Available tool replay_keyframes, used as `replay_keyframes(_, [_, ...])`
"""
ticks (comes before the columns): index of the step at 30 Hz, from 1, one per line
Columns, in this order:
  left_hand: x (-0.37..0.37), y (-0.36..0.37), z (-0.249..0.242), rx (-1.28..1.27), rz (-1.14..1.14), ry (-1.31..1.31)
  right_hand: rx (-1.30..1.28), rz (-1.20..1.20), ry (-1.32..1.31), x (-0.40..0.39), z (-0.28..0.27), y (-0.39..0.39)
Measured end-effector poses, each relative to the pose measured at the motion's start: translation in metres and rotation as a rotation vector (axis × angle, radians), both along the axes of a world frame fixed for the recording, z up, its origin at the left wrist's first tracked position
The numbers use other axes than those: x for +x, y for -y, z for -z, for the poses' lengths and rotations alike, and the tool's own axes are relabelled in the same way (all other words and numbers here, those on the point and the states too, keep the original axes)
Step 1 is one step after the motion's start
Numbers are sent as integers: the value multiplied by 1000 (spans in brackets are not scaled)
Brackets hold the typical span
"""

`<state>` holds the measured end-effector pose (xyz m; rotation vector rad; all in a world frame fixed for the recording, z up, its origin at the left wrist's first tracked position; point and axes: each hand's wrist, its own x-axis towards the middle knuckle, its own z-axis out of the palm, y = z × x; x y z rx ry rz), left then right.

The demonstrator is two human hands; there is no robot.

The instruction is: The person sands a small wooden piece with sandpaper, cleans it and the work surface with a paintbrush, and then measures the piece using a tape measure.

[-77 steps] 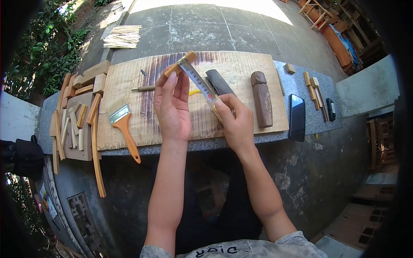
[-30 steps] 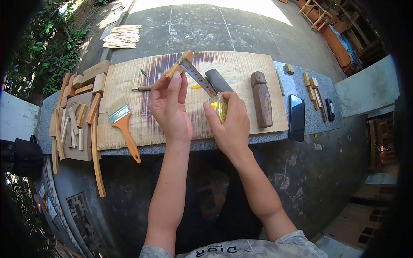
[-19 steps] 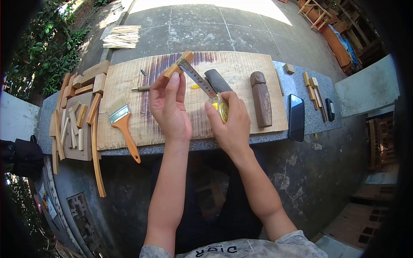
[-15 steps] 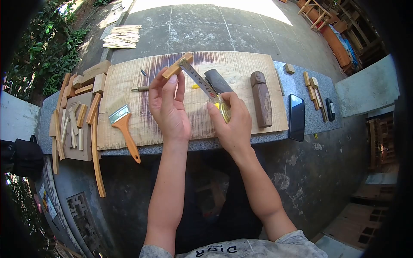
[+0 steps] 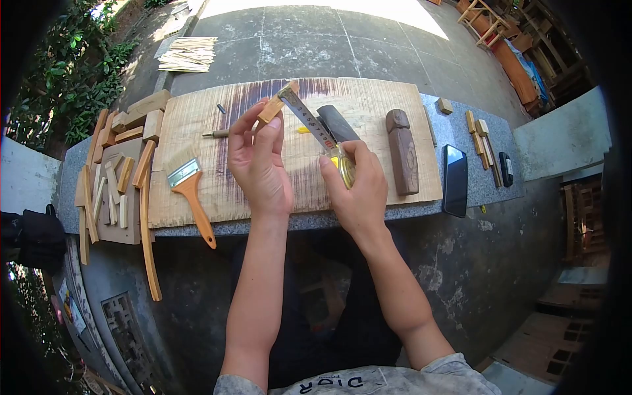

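My left hand (image 5: 261, 158) is closed on a small wooden block (image 5: 275, 109), held up above the wooden board (image 5: 382, 95). In my right hand (image 5: 361, 187) is a tape measure (image 5: 343, 168) with a yellow and clear case. Its blade (image 5: 308, 121) is drawn out toward the block, and its end meets the block's near side. Behind the tape lies a dark grey block-like piece (image 5: 336, 123), partly covered. A paintbrush (image 5: 192, 197) with an orange handle lies left of my left hand. To the right of my right hand lies a dark wooden mallet-like piece (image 5: 401, 155).
Several wooden sticks and blocks (image 5: 124, 174) lie at the table's left end, some overhanging its front edge. A phone (image 5: 454, 181) lies on the speckled stone tabletop (image 5: 429, 205) at right, with small wood pieces (image 5: 480, 141) and a black gadget (image 5: 505, 168) beyond.
The wooden block has turned slightly in my left fingers and shifted a little to the right. The tape's blade end has followed it. My right hand keeps its grip.
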<state>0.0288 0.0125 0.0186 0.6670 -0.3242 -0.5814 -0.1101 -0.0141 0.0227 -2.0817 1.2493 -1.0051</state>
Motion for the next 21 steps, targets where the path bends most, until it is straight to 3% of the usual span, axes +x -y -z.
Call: replay_keyframes(21, [0, 0, 0, -2, -8, 5, 29, 3, -3, 0, -3, 0])
